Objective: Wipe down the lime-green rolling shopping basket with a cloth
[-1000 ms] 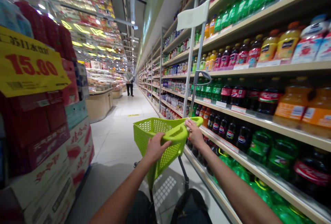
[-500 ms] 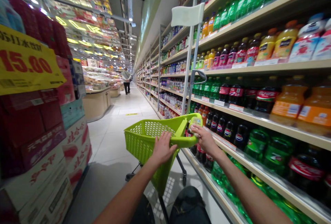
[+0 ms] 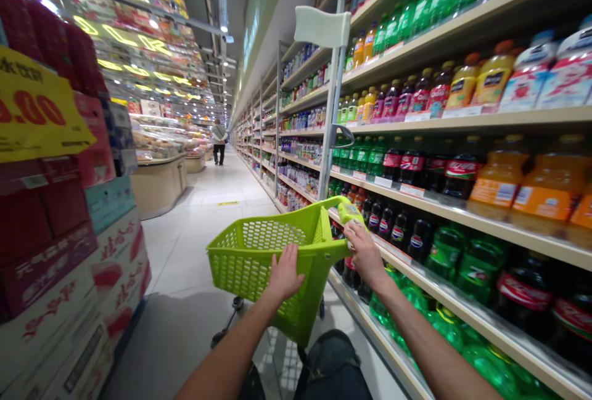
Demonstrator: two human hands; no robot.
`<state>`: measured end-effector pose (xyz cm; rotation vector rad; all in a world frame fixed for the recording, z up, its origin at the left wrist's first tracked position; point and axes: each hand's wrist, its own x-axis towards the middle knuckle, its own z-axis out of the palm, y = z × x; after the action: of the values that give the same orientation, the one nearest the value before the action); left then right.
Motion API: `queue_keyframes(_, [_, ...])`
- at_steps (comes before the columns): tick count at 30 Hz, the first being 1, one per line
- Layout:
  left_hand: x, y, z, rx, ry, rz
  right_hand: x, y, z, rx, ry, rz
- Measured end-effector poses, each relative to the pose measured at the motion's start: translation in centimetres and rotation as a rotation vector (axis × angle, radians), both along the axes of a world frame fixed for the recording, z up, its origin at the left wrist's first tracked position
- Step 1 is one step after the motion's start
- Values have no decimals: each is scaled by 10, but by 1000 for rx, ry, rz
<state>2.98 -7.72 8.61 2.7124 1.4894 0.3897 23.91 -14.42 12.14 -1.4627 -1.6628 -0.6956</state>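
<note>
A lime-green plastic shopping cart (image 3: 259, 252) with a mesh basket rolls ahead of me in a supermarket aisle. My left hand (image 3: 284, 273) is closed over the near rim of the cart. My right hand (image 3: 365, 252) is closed round the cart's handle on the right side, close to the lower drink shelves. The basket looks empty from here.
Shelves of soda and juice bottles (image 3: 439, 159) run along the right. Stacked red and white cartons (image 3: 69, 252) with a yellow price sign (image 3: 37, 110) stand on the left. A tiled aisle (image 3: 208, 203) leads ahead, where a person (image 3: 219, 140) walks far off. A counter (image 3: 160, 181) sits left.
The cart has swung to the left and its front has turned away from the shelves. Both hands stayed on it and my view has shifted leftward along the aisle.
</note>
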Motion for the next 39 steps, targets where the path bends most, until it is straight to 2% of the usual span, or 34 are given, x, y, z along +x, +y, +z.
queue_keyframes(2, [3, -3, -2, -2, 15, -6, -24, 6, -12, -3, -41, 13])
queue_keyframes(5, [2, -4, -5, 36, 53, -68, -63, 20, -34, -44, -151, 135])
queue_keyframes(7, [-5, -1, -10, 62, 60, -73, -74, 27, -45, -40, -198, 202])
queue_keyframes(9, [-17, 5, -15, 69, 59, -22, -65, 27, -45, -23, -200, 219])
queue_keyframes(12, [-31, 11, -22, 79, 70, 28, -20, 13, -28, 12, -118, 167])
queue_keyframes(14, [-33, 10, -26, 92, 71, 23, 12, 2, -16, 55, -29, 102])
queue_keyframes(16, [-30, 5, -27, 88, 64, 24, 28, -6, -13, 98, 35, 44])
queue_keyframes(19, [-22, -2, -27, 73, 64, 16, 9, -3, -32, 87, 15, 43])
queue_keyframes(22, [-19, -4, -27, 88, 78, -12, -30, 11, -57, 13, -108, 167])
queue_keyframes(24, [-20, -3, -29, 104, 87, -28, -40, 16, -60, -2, -158, 231])
queue_keyframes(26, [-22, -1, -31, 118, 89, -35, -26, 14, -49, 36, -135, 215])
queue_keyframes(29, [-22, 0, -34, 127, 80, -29, 21, -2, -25, 167, -12, 67])
queue_keyframes(31, [-21, -1, -34, 122, 77, -17, 44, -13, -21, 226, 36, -8])
queue_keyframes(32, [-20, -2, -34, 119, 77, -12, 48, -16, -26, 235, 40, -20])
queue_keyframes(34, [-19, -4, -35, 116, 80, -6, 39, -19, -47, 215, 21, 3])
queue_keyframes(37, [-19, -3, -35, 114, 87, -10, 2, -15, -93, 105, -44, 104])
queue_keyframes(39, [-21, -1, -36, 118, 95, -16, -19, -14, -114, 23, -114, 189])
